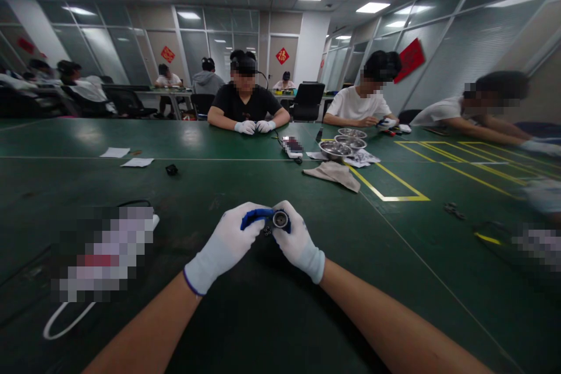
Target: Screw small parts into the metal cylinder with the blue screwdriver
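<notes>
Both my hands wear white gloves with blue coating and meet above the green table (210,181). My right hand (298,236) is closed around a dark round part with a pale metallic rim (280,220), its open end facing me. My left hand (234,234) has curled fingers, with a blue-coated finger reaching to the left edge of the round part. Its thumb is bent in below, and I cannot make out what it holds, if anything. Small black pieces (267,231) show between the hands; whether they are held or lie on the table is unclear.
A blurred-out power-strip-like object (118,245) with a white cord lies left. A small black item (172,169), a beige cloth (333,175) and metal bowls (335,149) lie ahead. Small dark parts (453,209) are on the right. Co-workers sit opposite and right, one with gloved hands (255,127).
</notes>
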